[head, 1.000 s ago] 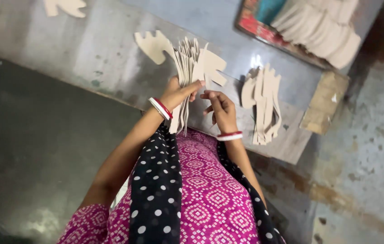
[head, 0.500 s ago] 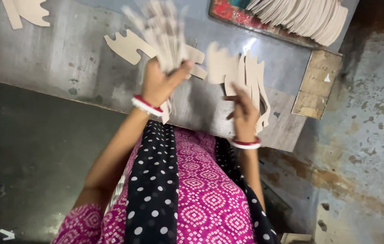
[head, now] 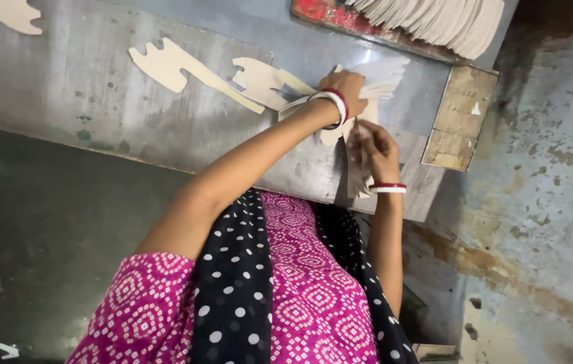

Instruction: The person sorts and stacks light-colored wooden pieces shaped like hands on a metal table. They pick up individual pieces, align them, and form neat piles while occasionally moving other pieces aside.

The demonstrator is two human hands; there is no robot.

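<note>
Two hands meet over the grey metal worktable (head: pixel 98 101): the left hand (head: pixel 348 87) clasps a fanned bundle of pale cardboard cut-outs (head: pixel 380 74), its long axis running across the table; just nearer the body, the right hand (head: pixel 372 145) pinches upright pieces (head: pixel 357 176).

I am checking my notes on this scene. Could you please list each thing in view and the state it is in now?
left hand: gripping a fanned bundle of cutouts.
right hand: resting on the cutouts under it.
fanned bundle of cutouts: spread out, held over the table.
flat cutout: lying loose on the table.
stacked cutouts: piled in the red tray.
grey table: worn, stained.
</note>
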